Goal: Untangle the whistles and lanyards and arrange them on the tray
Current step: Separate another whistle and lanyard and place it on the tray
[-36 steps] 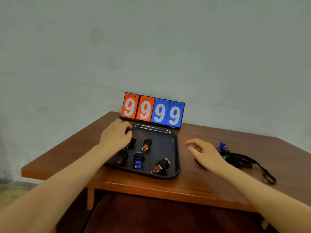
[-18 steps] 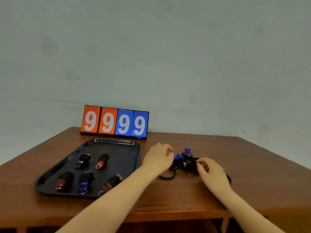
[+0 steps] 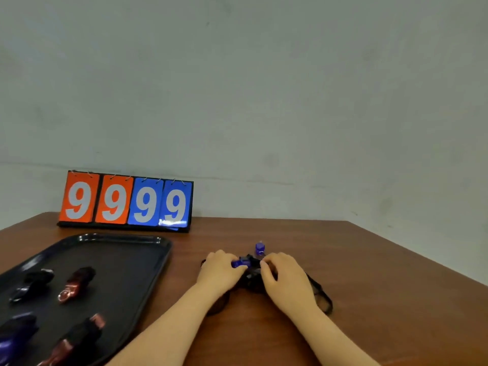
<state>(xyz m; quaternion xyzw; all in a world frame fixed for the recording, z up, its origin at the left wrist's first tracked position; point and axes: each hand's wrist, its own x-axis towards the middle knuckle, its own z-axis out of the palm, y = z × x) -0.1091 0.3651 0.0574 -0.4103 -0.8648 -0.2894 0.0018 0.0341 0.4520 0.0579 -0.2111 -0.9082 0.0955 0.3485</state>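
**Hands close on last tangle**

Head view: both hands pinch the tangle (image 3: pixel 250 273) at the tray's (image 3: pixel 148 281) three o'clock. Left hand (image 3: pixel 219 273) grips a blue whistle (image 3: pixel 240 262), long axis nine-to-three, right hand (image 3: pixel 286 278) clamps cords beside it.

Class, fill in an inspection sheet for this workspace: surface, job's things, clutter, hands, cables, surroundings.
Surface: brown wooden table.
Job's things: black tray at left holds wrapped whistles; a tangle of black lanyards and blue whistles lies on the table right of the tray.
Clutter: scoreboard reading 9999, behind the tray.
Hands: left hand and right hand both grip the tangle.
Cables: nothing seen.
Surroundings: plain grey wall.
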